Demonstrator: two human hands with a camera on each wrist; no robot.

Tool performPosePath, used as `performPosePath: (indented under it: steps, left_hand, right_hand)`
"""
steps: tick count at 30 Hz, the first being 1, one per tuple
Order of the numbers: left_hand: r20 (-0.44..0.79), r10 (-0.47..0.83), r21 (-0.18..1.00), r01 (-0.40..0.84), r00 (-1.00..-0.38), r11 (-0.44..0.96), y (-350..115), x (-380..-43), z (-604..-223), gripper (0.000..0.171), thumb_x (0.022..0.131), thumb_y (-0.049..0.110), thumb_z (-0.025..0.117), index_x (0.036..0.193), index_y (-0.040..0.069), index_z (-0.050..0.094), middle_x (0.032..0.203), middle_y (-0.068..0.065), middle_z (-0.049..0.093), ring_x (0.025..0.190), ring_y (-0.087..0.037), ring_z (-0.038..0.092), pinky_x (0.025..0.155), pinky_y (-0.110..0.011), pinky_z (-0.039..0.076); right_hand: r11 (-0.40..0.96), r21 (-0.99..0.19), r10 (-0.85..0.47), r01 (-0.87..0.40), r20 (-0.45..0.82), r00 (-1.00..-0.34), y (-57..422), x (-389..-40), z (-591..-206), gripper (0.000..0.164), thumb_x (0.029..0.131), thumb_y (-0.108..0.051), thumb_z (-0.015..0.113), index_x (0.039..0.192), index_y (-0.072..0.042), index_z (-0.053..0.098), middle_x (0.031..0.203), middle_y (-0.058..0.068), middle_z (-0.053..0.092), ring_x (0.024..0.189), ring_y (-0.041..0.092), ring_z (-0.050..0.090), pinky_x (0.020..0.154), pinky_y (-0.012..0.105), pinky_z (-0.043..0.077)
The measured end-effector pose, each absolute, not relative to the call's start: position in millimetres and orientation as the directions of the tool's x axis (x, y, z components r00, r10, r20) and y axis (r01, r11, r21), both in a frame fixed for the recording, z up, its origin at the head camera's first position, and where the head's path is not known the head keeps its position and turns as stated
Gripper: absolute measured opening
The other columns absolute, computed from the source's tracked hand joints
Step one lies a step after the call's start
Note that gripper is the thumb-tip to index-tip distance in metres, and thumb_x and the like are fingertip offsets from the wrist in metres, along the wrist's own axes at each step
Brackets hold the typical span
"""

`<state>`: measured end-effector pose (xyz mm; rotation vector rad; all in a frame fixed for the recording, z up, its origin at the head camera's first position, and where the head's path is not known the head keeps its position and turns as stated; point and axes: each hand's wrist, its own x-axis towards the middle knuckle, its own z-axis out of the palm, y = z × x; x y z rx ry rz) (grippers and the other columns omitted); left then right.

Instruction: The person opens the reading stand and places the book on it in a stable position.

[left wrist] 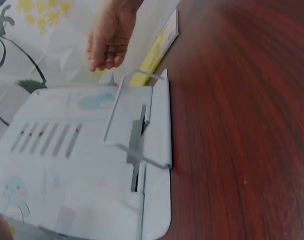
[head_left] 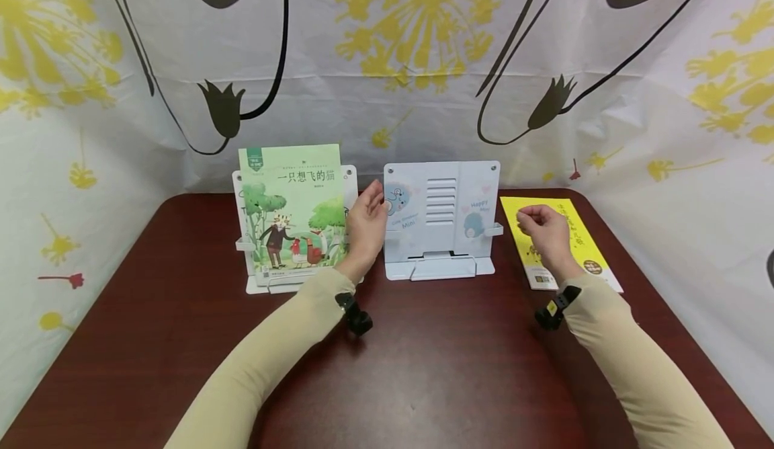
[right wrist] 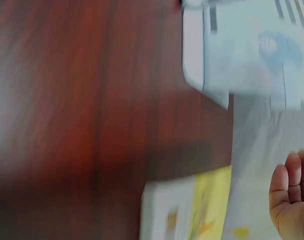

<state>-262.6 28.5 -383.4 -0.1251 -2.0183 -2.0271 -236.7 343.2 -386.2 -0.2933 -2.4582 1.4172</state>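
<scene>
Between two white metal book stands is my left hand (head_left: 367,224), its fingers fairly straight and close to the left edge of the bare book stand (head_left: 411,234). That stand has slots, blue cartoon prints and a wire holder (left wrist: 111,131) at its foot. My right hand (head_left: 547,234) is over a yellow book (head_left: 580,237) lying on the table at the right. Its fingers are loosely bent, with nothing between them, in the left wrist view. A green picture book (head_left: 296,214) leans upright on the other book stand (head_left: 352,183), left of my left hand.
Everything stands on a dark red wooden table (head_left: 411,361). Behind it and at both sides hangs a white cloth (head_left: 423,119) with yellow and dark plant prints. Each wrist wears a small black camera, one being the left wrist camera (head_left: 357,318).
</scene>
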Motion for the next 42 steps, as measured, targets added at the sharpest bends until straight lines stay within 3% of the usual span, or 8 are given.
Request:
performPosePath:
  steps: [6, 9, 18, 26, 31, 34, 42]
  left_hand:
    - [0.455, -0.147, 0.888, 0.461, -0.878, -0.004, 41, -248, -375, 0.044, 0.092, -0.006, 0.057, 0.136, -0.004, 0.053, 0.139, -0.02, 0.055, 0.133, -0.031, 0.051, 0.109, -0.028, 0.042]
    - [0.462, -0.108, 0.883, 0.468, -0.88, -0.036, 52, -238, -372, 0.044, 0.09, -0.007, 0.06, 0.134, -0.003, 0.055, 0.136, -0.019, 0.058, 0.129, -0.031, 0.055, 0.105, -0.024, 0.045]
    - [0.216, 0.165, 0.969, 0.19, -0.962, -0.161, 96, -191, -374, 0.038, 0.092, 0.001, 0.061, 0.13, 0.0, 0.059, 0.127, -0.017, 0.066, 0.116, -0.028, 0.065, 0.095, -0.021, 0.052]
    - [-0.036, 0.38, 0.982, -0.104, -0.924, -0.159, 135, -169, -401, 0.036, 0.093, 0.002, 0.062, 0.128, -0.006, 0.06, 0.126, -0.023, 0.065, 0.117, -0.026, 0.065, 0.094, -0.023, 0.053]
    - [-0.171, 0.393, 0.948, -0.259, -0.904, -0.184, 152, -169, -413, 0.036, 0.092, -0.002, 0.061, 0.127, -0.009, 0.059, 0.125, -0.026, 0.064, 0.116, -0.025, 0.066, 0.093, -0.025, 0.054]
    - [-0.223, 0.382, 0.926, -0.317, -0.897, -0.203, 163, -171, -416, 0.036, 0.091, -0.003, 0.061, 0.127, -0.01, 0.059, 0.124, -0.025, 0.065, 0.113, -0.022, 0.067, 0.092, -0.026, 0.055]
    - [-0.325, 0.337, 0.888, -0.408, -0.883, -0.213, 189, -175, -422, 0.038, 0.089, -0.003, 0.063, 0.127, -0.006, 0.061, 0.122, -0.02, 0.067, 0.111, -0.021, 0.067, 0.093, -0.029, 0.055]
  right_hand:
    - [0.547, -0.832, 0.386, 0.095, 0.15, -0.91, 383, -219, -389, 0.033, 0.098, -0.023, 0.057, 0.115, 0.005, 0.059, 0.071, -0.028, 0.053, 0.067, -0.011, 0.057, 0.063, 0.01, 0.051]
    - [0.584, -0.794, 0.43, 0.168, 0.127, -0.894, 402, -210, -389, 0.034, 0.098, -0.026, 0.056, 0.116, 0.003, 0.059, 0.071, -0.028, 0.05, 0.066, -0.012, 0.054, 0.059, 0.012, 0.05]
    - [0.642, -0.69, 0.521, 0.334, 0.073, -0.85, 447, -195, -389, 0.036, 0.098, -0.027, 0.054, 0.12, 0.001, 0.06, 0.068, -0.026, 0.046, 0.063, -0.009, 0.045, 0.057, 0.012, 0.04]
    - [0.747, -0.554, 0.483, 0.368, 0.07, -0.873, 467, -186, -394, 0.037, 0.095, -0.022, 0.059, 0.113, 0.009, 0.063, 0.065, -0.02, 0.051, 0.057, -0.008, 0.042, 0.056, 0.015, 0.037]
    - [0.781, -0.502, 0.453, 0.372, 0.044, -0.891, 475, -182, -397, 0.035, 0.094, -0.02, 0.06, 0.107, 0.013, 0.063, 0.074, 0.008, 0.067, 0.063, 0.003, 0.047, 0.056, 0.019, 0.036]
    - [0.793, -0.483, 0.438, 0.371, 0.028, -0.899, 479, -179, -398, 0.036, 0.093, -0.02, 0.062, 0.103, 0.014, 0.063, 0.087, 0.023, 0.067, 0.068, 0.013, 0.049, 0.054, 0.021, 0.036]
    - [0.8, -0.455, 0.392, 0.392, -0.098, -0.915, 482, -175, -397, 0.045, 0.093, -0.027, 0.062, 0.109, 0.016, 0.06, 0.093, 0.026, 0.065, 0.072, 0.019, 0.051, 0.057, 0.025, 0.041]
